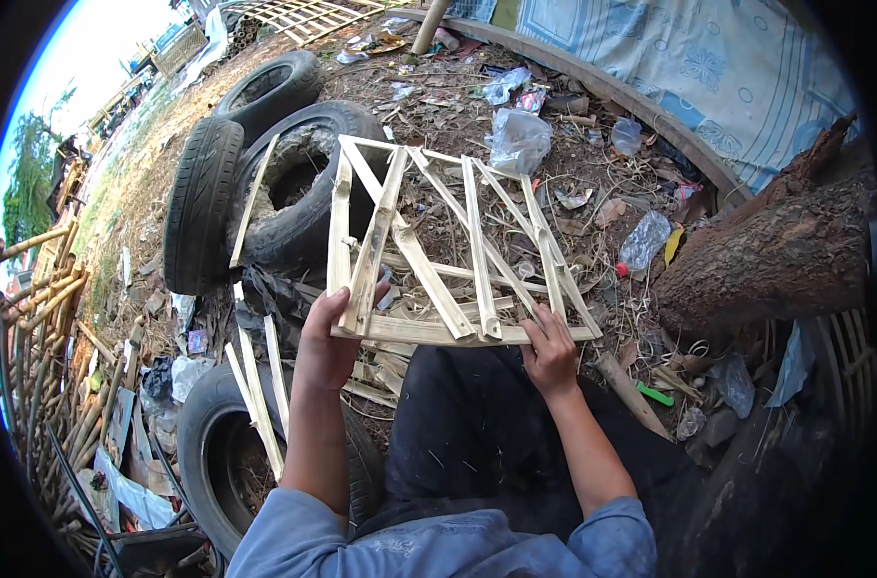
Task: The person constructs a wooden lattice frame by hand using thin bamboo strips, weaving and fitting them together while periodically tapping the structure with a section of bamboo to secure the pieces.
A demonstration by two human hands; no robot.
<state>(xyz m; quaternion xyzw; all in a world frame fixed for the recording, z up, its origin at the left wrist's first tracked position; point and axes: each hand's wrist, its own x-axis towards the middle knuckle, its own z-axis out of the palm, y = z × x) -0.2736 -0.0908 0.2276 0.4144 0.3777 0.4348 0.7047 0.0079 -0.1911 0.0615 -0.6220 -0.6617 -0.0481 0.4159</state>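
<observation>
Both my hands hold up a lattice frame of split bamboo (pixel 478 246) in front of my knees. Its slats cross at slants between a thin far strip and a thicker near bar (pixel 409 330). My left hand (pixel 325 337) is closed round the near left corner, thumb against the slat ends. Toward the right end of the same bar, my right hand (pixel 552 356) grips with fingers over the top. Loose bamboo strips (pixel 255 376) lean by a tyre to the left of my left forearm.
Worn tyres (pixel 202 207) lie to the left, another tyre (pixel 193 433) nearer me. A thick tree trunk (pixel 775 231) stands right. Shavings, a plastic bag (pixel 518 140), a clear bottle (pixel 643 241) and a green-handled tool (pixel 655 393) litter the ground. Bamboo poles (pixel 48 328) are piled far left.
</observation>
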